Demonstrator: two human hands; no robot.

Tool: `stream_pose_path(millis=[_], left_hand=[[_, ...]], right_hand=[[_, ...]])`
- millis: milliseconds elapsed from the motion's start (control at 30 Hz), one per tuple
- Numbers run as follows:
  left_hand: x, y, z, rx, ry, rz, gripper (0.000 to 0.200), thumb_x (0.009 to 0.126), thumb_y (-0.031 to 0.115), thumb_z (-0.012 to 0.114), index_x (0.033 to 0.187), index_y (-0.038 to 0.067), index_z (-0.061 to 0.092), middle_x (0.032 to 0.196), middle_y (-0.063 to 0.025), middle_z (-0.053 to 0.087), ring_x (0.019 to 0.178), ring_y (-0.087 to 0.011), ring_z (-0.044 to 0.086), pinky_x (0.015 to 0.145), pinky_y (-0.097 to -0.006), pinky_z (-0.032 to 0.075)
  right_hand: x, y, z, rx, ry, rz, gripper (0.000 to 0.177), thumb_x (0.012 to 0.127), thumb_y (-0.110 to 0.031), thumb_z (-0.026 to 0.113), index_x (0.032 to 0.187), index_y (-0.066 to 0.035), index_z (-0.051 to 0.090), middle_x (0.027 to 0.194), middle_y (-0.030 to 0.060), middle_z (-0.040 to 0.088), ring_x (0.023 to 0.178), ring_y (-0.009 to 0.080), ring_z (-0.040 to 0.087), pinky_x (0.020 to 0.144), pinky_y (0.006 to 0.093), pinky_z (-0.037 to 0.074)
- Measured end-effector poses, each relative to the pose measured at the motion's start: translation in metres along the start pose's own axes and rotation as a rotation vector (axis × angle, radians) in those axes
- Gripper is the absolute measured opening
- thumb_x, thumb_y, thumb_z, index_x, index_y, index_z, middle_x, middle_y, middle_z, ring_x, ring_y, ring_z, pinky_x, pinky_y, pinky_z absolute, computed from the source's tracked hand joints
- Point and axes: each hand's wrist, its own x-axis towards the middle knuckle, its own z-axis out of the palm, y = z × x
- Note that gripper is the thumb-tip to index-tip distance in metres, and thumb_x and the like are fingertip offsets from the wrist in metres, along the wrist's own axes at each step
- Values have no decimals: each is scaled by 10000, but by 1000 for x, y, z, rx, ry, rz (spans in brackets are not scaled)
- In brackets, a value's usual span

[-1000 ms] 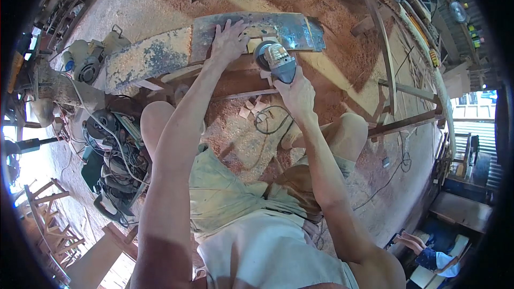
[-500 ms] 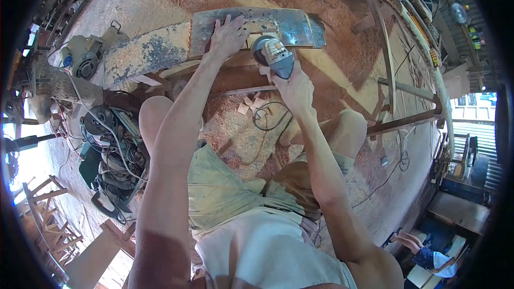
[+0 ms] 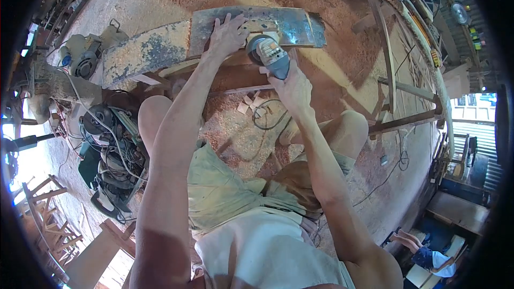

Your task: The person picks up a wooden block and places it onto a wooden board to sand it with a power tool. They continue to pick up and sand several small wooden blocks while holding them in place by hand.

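An angle grinder (image 3: 273, 59) is wrapped in my right hand (image 3: 293, 86), its round disc at the edge of a small pale wood piece (image 3: 272, 36). That piece rests on a dark, worn curved board (image 3: 293, 28). My left hand (image 3: 229, 36) lies on the same board to the left of the disc, fingers spread and pointing away from me. Whether the disc touches the wood is hard to tell. A paint-flaked, sawdust-covered board section (image 3: 147, 51) extends to the left.
Small wood blocks (image 3: 250, 104) and a looped cable (image 3: 263, 116) lie on the dusty floor between my legs. Power tools and wires (image 3: 110, 150) crowd the left. Wooden frames (image 3: 409, 120) stand at right. Another person (image 3: 428, 257) is at lower right.
My right hand and the grinder have shifted slightly left and toward me. My left hand stays in nearly the same place on the board.
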Motion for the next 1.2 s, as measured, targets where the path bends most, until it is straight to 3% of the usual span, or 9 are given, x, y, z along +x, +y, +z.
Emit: stream_pose_path(millis=[233, 433, 533, 633, 733, 933, 1033, 1200], left_hand=[[-2, -2, 5, -12, 22, -2, 659, 1084, 512, 639, 1637, 160, 570, 1789, -76, 446, 1688, -414, 309, 1379, -665, 172], [1, -1, 0, -11, -3, -14, 660, 1085, 512, 631, 1641, 160, 570, 1790, -76, 446, 1690, -414, 304, 1380, -663, 172], [0, 1, 1, -2, -13, -14, 662, 1084, 518, 625, 1638, 159, 573, 1791, -75, 445, 1690, -414, 304, 1381, -662, 172], [2, -2, 1, -1, -12, -25, 659, 1084, 525, 618, 1635, 165, 578, 1796, -70, 436, 1690, -415, 302, 1381, -660, 174], [4, -1, 2, 10, -24, -26, 655, 1083, 537, 614, 1635, 186, 579, 1799, -64, 431, 1691, -416, 299, 1382, -657, 176], [3, 0, 3, -4, -17, -29, 634, 1073, 498, 623, 1628, 196, 589, 1795, -54, 441, 1695, -393, 302, 1389, -647, 164], [4, 2, 0, -9, -10, -37, 630, 1061, 473, 632, 1619, 182, 601, 1790, -56, 452, 1695, -384, 308, 1392, -640, 160], [6, -5, 3, -22, -14, -20, 639, 1062, 497, 634, 1619, 185, 593, 1786, -65, 454, 1688, -403, 313, 1388, -646, 169]], right_hand=[[5, 1, -8, -14, 4, 185, 667, 886, -360, 856, 1386, 5, 606, 1157, 297, 779, 1089, 520, 756, 945, 599, 582], [-3, 3, 5, -15, 3, -41, 725, 898, -413, 851, 1427, 13, 596, 1110, 311, 789, 1045, 530, 767, 935, 608, 589], [3, -4, -9, -6, -43, 146, 763, 888, -410, 860, 1464, 5, 580, 1152, 305, 785, 1091, 521, 761, 964, 598, 582], [4, -6, -8, -22, -47, 204, 793, 903, -420, 858, 1502, 5, 560, 1167, 304, 782, 1097, 521, 760, 957, 596, 584], [-4, -3, -2, 12, -21, -8, 763, 940, -492, 824, 1459, 7, 571, 1137, 321, 779, 1055, 532, 765, 916, 609, 593], [7, -3, -5, -38, -13, 131, 661, 918, -425, 852, 1345, 9, 594, 1121, 296, 779, 1062, 507, 766, 929, 590, 593], [6, -6, -8, -31, -36, 186, 682, 906, -405, 863, 1364, 16, 584, 1115, 287, 779, 1066, 495, 768, 933, 576, 598], [-1, 0, 4, -25, -14, -3, 672, 926, -467, 829, 1337, 16, 607, 1094, 297, 784, 1045, 500, 772, 917, 583, 601]])
